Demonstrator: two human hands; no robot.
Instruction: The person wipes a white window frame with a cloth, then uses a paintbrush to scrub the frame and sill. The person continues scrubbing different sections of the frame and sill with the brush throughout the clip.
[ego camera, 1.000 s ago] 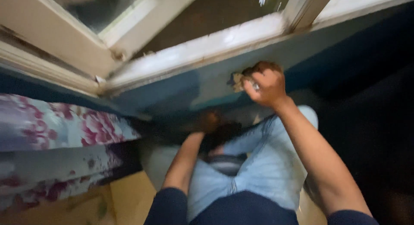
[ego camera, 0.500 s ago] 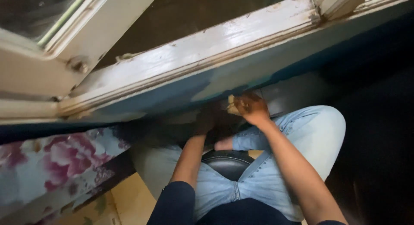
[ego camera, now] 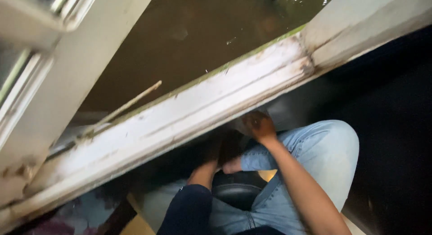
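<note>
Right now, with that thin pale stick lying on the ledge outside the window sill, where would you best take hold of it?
Probably near its upper free end: the thin stick lies slanted, with that end clear over the dark ground, while its lower end runs in against the worn white sill. Come from above, reaching out over the sill, and pinch it across its width.

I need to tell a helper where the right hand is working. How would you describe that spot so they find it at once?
Start at the worn white window sill running diagonally across the view. Follow its underside down to the bent knee in light blue jeans. The right hand is pressed just beneath the sill there, above the black stool seat.
</note>
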